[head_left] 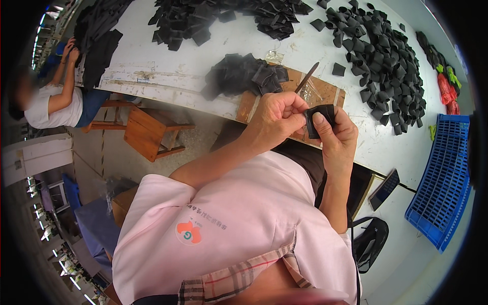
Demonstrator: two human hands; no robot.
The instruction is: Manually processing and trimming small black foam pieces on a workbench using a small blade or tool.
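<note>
The right grip (339,133) is clamped on a small black piece (312,128), thumb across its face; the left grip (272,119) pinches its left edge — seemingly closed on it, though the fingertips are partly hidden. Just beyond both grips, a brown board (333,95) lies on the white counter (178,68), a dark narrow blade (308,76) over it. Black pieces heap (384,63) farther off, right of the grips.

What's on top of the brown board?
A narrow dark tool, clear film and part of a black pile. The left hand, right hand and held black piece hide what's beneath.
</note>
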